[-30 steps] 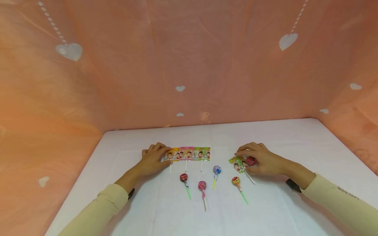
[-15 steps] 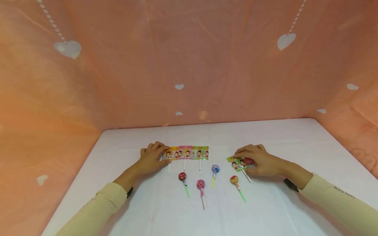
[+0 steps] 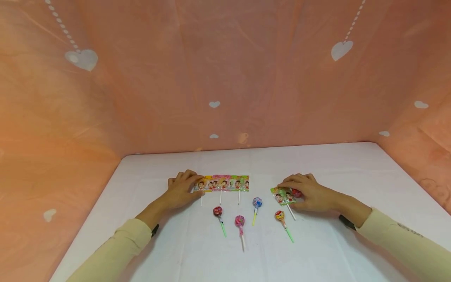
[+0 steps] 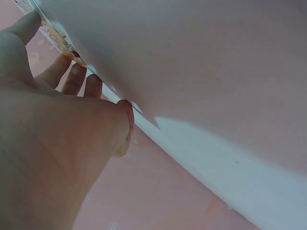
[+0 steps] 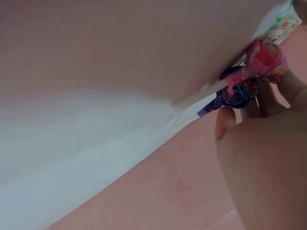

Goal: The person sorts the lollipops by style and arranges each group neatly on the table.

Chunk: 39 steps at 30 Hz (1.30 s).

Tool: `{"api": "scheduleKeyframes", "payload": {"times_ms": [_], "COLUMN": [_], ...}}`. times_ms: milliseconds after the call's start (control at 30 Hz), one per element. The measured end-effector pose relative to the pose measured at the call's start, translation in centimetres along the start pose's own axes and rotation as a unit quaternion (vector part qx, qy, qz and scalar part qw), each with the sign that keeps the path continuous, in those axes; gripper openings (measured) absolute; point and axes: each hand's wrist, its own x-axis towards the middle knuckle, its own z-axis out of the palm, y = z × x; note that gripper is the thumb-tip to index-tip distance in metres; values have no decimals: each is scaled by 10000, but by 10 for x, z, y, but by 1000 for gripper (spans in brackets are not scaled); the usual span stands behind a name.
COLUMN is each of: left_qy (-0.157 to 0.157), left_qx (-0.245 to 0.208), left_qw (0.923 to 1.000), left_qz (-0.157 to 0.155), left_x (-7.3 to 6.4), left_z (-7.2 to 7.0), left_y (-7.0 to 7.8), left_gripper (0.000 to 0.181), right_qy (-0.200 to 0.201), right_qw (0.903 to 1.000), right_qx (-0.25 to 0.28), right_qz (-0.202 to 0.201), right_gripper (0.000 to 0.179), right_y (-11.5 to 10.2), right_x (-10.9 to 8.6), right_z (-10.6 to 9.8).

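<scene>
My left grip (image 3: 181, 192) pinches the flat yellow plastic-wrapped lollipop (image 3: 205, 183), my right grip (image 3: 309, 193) the flat green plastic-wrapped lollipop (image 3: 283, 196), perhaps for steadiness.

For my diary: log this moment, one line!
left hand: grips yellow-packet lollipop; right hand: grips green-packet lollipop; centre front: four round lollipops

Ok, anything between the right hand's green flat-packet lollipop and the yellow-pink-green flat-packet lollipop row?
Nothing visible between the held green lollipop and the row; the round blue lollipop lies off that line.
</scene>
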Motion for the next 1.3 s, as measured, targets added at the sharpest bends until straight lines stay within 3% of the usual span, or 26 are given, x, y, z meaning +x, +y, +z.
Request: {"api": "scheduleKeyframes", "payload": {"times_ms": [1033,1300], "left_qy": [13,0], "left_qx": [-6,-79], "left_qw": [9999,10000], "left_qz": [-126,-57], "left_x": [1,1], "left_z": [0,0], "left_y": [-4,-2], "left_gripper": [58,56], "right_qy": [258,657], "right_qw": [9987,9961], "right_qx": [-267,-118], "right_qz": [359,574], "right_gripper": [47,43], "right_y": [-4,4], "right_x": [9,7], "right_z": [2,-5]}}
